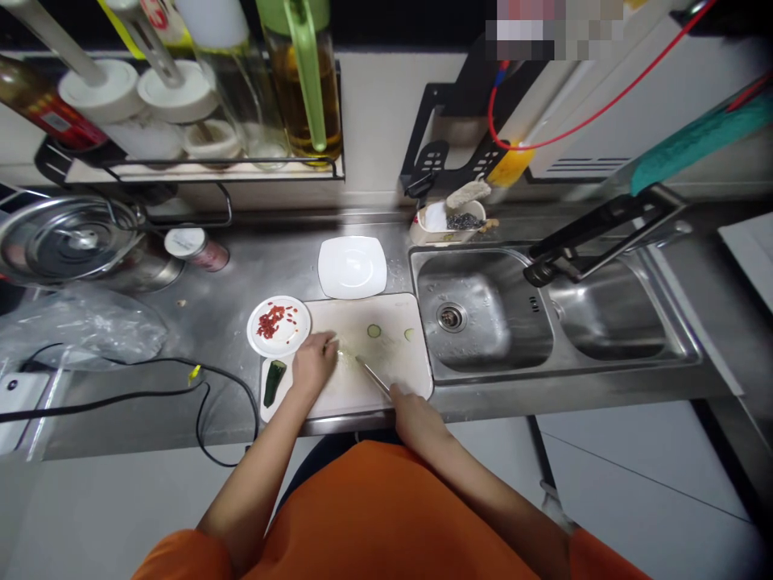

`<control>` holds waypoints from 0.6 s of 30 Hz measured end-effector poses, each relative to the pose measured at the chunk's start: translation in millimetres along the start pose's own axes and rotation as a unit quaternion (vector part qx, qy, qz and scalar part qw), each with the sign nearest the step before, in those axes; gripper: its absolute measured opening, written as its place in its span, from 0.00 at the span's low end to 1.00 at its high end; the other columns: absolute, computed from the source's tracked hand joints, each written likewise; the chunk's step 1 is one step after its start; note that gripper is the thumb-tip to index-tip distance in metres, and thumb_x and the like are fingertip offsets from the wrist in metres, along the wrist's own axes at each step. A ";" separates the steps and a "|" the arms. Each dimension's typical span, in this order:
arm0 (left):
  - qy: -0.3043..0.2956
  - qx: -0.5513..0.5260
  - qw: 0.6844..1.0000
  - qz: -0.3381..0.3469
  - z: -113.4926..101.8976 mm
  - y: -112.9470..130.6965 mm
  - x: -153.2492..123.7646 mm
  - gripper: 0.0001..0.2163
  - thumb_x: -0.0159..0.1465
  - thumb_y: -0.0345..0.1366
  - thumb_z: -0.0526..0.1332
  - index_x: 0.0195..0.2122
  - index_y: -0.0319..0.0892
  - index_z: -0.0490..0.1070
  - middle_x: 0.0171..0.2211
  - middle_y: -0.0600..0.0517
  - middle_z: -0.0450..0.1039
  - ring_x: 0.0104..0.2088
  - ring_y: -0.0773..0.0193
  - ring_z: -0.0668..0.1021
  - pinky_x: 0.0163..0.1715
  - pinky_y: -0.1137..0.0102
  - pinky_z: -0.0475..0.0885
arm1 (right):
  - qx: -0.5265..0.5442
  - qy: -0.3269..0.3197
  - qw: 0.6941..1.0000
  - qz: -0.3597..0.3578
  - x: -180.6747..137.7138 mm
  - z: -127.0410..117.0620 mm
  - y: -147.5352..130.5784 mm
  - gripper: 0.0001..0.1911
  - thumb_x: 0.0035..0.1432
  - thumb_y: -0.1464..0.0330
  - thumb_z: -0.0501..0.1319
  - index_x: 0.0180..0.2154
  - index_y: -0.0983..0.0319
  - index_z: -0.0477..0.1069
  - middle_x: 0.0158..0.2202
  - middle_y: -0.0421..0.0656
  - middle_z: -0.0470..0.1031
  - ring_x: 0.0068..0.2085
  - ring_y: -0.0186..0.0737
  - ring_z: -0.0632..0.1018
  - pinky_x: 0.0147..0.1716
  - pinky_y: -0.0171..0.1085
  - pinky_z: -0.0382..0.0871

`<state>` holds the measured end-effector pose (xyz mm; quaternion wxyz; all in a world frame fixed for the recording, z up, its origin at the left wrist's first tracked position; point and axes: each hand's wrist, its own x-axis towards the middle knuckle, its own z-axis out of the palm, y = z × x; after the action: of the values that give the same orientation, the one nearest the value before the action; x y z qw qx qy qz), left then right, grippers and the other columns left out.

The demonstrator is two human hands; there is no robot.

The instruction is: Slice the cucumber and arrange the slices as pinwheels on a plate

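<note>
My right hand [418, 419] is wrapped round the handle of a knife [375, 378], whose blade points up and left over the white cutting board [386, 310]. Opposite it, my left hand [314, 368] is closed with its fingers curled; a small pale bit shows at the fingertips, too blurred to name. Pale green shreds [343, 352] lie on the board between hand and blade. A cucumber slice [374, 331] lies flat further back, and a thin cucumber sliver [409, 333] is near the right edge. A dark green cucumber chunk [274, 384] rests left of my left hand.
A round white plate [257, 338] with chopped red pieces overlaps the board's left corner. Behind the board is a square white plate [352, 266]. The double sink [495, 314] lies to the right. A lidded pot [145, 258], a plastic bag [90, 322] and black cables [229, 374] are left.
</note>
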<state>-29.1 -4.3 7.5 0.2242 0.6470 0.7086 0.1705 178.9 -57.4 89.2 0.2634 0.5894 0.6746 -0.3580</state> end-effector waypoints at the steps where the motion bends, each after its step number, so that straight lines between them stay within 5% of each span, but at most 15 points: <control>1: -0.017 -0.009 1.000 0.022 5.2 9.0 7.1 0.13 0.61 0.35 0.55 0.45 0.42 0.72 0.41 0.47 0.73 0.43 0.60 0.73 0.45 0.69 0.67 | -0.001 0.002 1.000 0.000 -0.4 -0.3 -0.3 0.21 0.57 0.81 0.43 0.50 0.63 0.61 0.37 0.51 0.75 0.42 0.47 0.77 0.33 0.37 0.67; 7: -0.129 0.030 0.990 0.054 36.7 54.2 39.3 0.11 0.62 0.34 0.53 0.43 0.44 0.71 0.43 0.47 0.68 0.42 0.61 0.72 0.40 0.68 0.67 | 0.002 -0.011 1.000 0.002 -1.2 -2.4 -0.4 0.21 0.58 0.80 0.43 0.51 0.63 0.60 0.39 0.53 0.74 0.43 0.47 0.76 0.35 0.39 0.67; 18: -0.133 -0.013 0.990 0.049 49.7 51.2 51.4 0.09 0.55 0.27 0.56 0.35 0.41 0.72 0.37 0.48 0.69 0.40 0.63 0.72 0.42 0.69 0.66 | 0.005 -0.023 1.000 -0.005 -1.1 -5.8 1.9 0.21 0.58 0.80 0.43 0.51 0.63 0.59 0.40 0.53 0.74 0.44 0.47 0.76 0.35 0.39 0.68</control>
<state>37.5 49.8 -12.1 0.3164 0.6949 0.6374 0.1033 181.3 -53.3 93.2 0.2743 0.5790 0.6693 -0.3762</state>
